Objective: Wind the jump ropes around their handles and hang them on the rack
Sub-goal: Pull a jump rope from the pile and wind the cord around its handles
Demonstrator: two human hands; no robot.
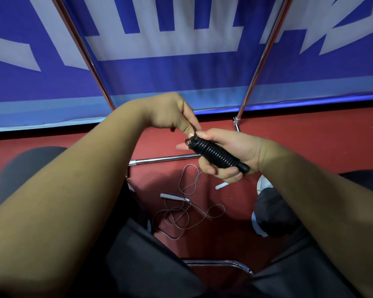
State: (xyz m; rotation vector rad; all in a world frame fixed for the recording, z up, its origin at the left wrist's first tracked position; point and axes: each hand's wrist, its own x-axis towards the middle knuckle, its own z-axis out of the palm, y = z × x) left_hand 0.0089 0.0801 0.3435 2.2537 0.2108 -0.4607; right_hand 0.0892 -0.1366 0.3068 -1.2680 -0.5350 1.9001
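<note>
- Two hands share one black jump rope (213,153), coiled tight round its handles (244,168). The bundle's long axis slants from upper left, away from the person, down to lower right.
- Right hand (230,153) carries it, grip curled round the lower half.
- Left hand (170,112) is nearer the far, upper end, grip pinching the loose cord there (tucking it in, I'd guess).
- A second, grey rope (181,211) lies unwound on the floor (310,136) below, and the chrome rack (261,61) stands just behind.
</note>
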